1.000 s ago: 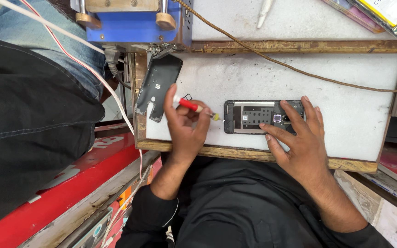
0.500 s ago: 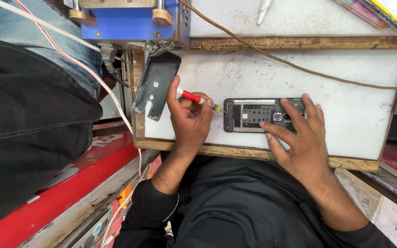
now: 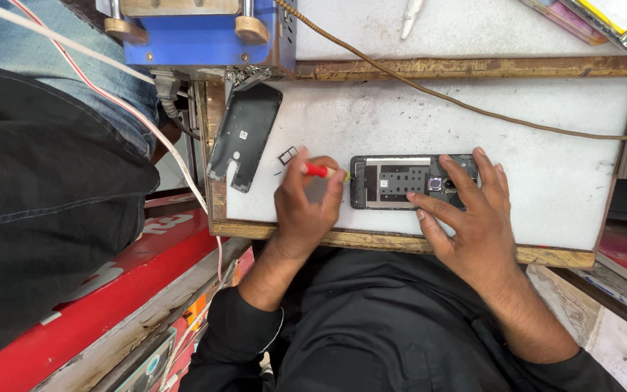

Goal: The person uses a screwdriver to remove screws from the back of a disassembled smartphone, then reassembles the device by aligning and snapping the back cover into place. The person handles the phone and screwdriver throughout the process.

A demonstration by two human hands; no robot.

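An opened phone with its inner frame and camera module showing lies on the white worktop. My right hand rests on the phone's right end, fingers spread and pressing it down. My left hand grips a small red-handled screwdriver whose tip points at the phone's left edge. The phone's dark back cover lies to the left of this hand, and a small card tray sits between the cover and the hand.
A blue machine stands at the worktop's back left corner. A brown braided cable crosses the board. Coloured items lie at the back right. Another person's leg in jeans and a red surface are at the left.
My left hand has shifted slightly towards me and to the right with the screwdriver, uncovering the small card tray. My right hand has stayed on the phone.
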